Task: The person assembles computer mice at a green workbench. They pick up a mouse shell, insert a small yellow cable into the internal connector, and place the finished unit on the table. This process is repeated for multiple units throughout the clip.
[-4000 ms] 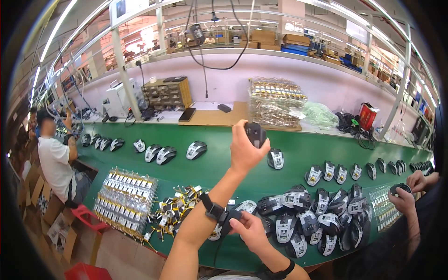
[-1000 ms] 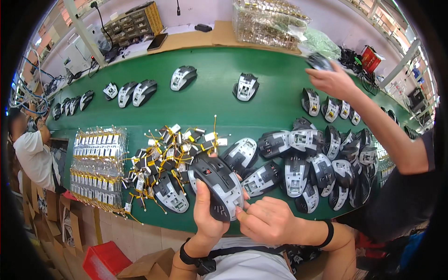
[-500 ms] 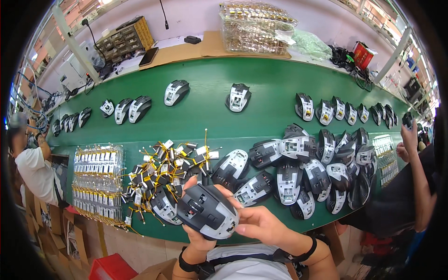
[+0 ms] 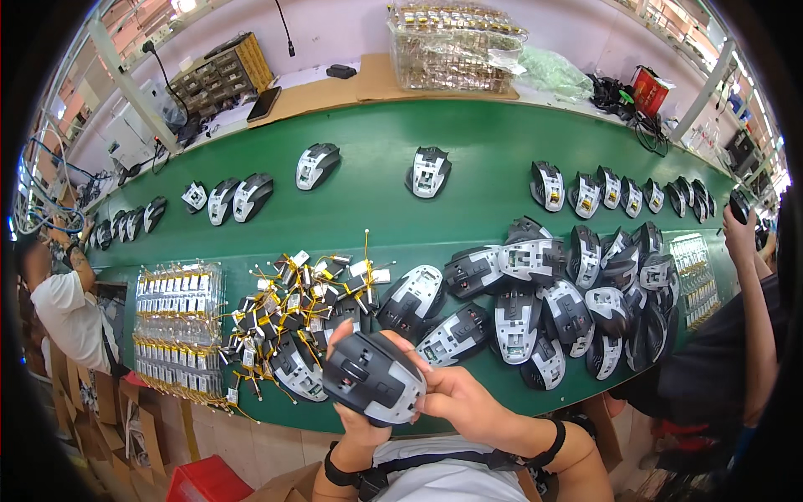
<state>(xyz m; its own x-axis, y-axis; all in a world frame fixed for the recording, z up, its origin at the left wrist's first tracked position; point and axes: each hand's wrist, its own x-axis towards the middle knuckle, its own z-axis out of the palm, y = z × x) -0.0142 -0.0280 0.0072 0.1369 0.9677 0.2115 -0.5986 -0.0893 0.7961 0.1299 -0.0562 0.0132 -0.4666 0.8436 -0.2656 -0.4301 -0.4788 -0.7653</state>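
The wide head view looks down across the green bench (image 4: 368,176).

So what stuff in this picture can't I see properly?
Head view: underside of the held mouse, turned away from the camera.
Head view: palm of the left hand, behind that mouse.
Head view: lowest mice in the heap, covered by others.
Head view: head of the co-worker on the right, cut off by the dark rim.

- Green workbench (image 4: 360,201)
- Far half bears a row of black-and-silver mice (image 4: 318,166)
- Near half, left to right: clear battery tray (image 4: 178,329), wired-battery heap (image 4: 294,299), mouse pile (image 4: 567,318), second tray (image 4: 695,283)
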